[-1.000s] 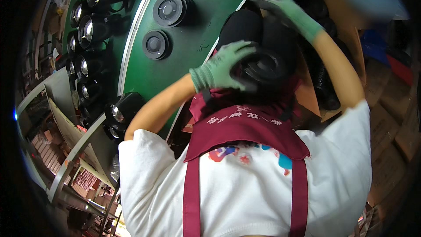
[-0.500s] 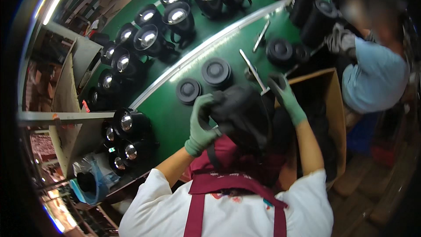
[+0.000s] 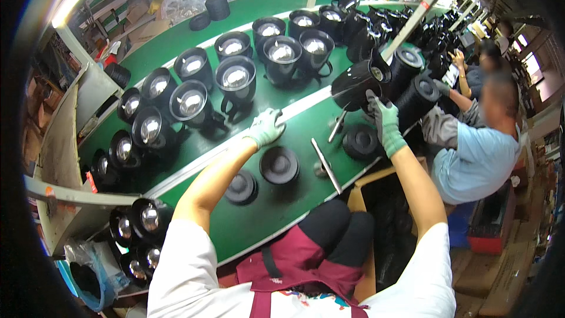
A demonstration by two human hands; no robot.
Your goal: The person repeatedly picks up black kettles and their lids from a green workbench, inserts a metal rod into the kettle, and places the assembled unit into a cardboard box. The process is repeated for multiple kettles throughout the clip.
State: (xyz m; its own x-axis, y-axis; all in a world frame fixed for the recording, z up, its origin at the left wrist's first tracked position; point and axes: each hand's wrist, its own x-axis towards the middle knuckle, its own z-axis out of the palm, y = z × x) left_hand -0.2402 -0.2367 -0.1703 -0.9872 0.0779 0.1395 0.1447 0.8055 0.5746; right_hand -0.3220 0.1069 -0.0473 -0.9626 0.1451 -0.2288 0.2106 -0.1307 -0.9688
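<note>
My right hand (image 3: 385, 122), in a grey-green glove, grips a glossy black jug (image 3: 352, 87) by its near side. The jug is tilted above the far side of the green table, with its round opening turned to the right. My left hand (image 3: 268, 129), gloved alike, reaches over the pale metal strip (image 3: 303, 103). Its fingers are apart and hold nothing. Beyond it stand several black jugs (image 3: 235, 76) with handles and shiny silver domes inside. Two round black lids (image 3: 279, 165) lie nearer me, below the left hand.
A metal T-shaped bar (image 3: 325, 166) stands on the table between my arms, with a second bar (image 3: 336, 126) behind it. Black discs (image 3: 361, 140) are stacked to its right. An open cardboard box (image 3: 360, 200) is beside my knees. A person in light blue (image 3: 474, 162) sits at right.
My hands have moved from the dark object near my lap out over the table. The left is now empty, and the right is at a black jug farther away. The view has shifted too.
</note>
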